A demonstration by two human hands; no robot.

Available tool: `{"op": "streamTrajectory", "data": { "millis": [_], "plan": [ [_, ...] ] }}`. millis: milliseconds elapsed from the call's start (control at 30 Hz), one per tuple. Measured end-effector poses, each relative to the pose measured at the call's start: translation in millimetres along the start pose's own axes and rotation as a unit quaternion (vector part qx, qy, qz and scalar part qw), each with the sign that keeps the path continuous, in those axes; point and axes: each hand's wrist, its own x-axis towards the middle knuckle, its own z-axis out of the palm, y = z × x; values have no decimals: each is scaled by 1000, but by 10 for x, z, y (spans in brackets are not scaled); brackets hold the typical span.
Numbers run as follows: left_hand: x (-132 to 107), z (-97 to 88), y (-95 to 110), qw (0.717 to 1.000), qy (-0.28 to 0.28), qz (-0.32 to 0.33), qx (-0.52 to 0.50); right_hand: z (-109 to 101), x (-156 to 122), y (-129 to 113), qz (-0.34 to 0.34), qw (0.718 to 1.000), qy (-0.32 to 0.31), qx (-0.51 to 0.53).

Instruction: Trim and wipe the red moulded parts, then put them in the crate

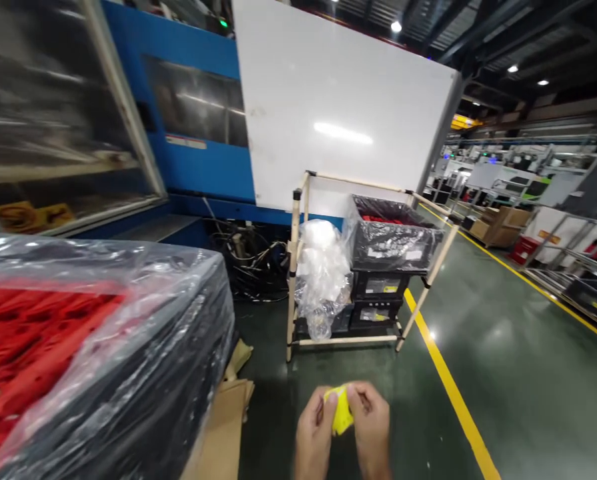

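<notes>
Low in the head view, a small, bright yellow, sheet-like piece [342, 415] is pinched between both my hands. My left hand [313, 430] grips its left side with thumb and fingers. On its right side, my right hand [372, 423] holds it the same way. The piece looks bent or folded, and blur hides any marks on it. Both hands are held above the green floor, in front of a pale-tubed rack [348, 341].
At left stands a large plastic-lined bin [178, 347] of red parts [38, 333], with cardboard [223, 427] beside it. The rack carries black crates [376, 285], a lined crate [398, 243] and clear plastic bags [323, 273]. A yellow floor line [448, 373] runs at right.
</notes>
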Motion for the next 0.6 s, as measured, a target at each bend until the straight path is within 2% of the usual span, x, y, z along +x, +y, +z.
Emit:
{"op": "streamTrajectory", "data": {
  "millis": [100,200,267,367,433,533,600],
  "plan": [
    [311,-123,95,998,2,39,41,96,431,-44,-19,987,-158,-35],
    [574,-273,182,995,-16,62,82,141,822,-113,-71,937,-322,-117],
    [727,-364,204,993,-31,61,93,166,1034,-146,-119,899,-383,-175],
    [924,-456,162,996,-42,34,72,254,1272,-142,-200,855,-418,-233],
    [1035,-481,97,999,-27,4,30,376,1397,-95,-256,831,-426,-249],
    [1187,-484,-33,995,33,-57,-70,662,1557,25,-334,805,-421,-249],
    [1308,-500,-137,982,87,-97,-137,888,1628,117,-372,792,-420,-239]
  ]
}}
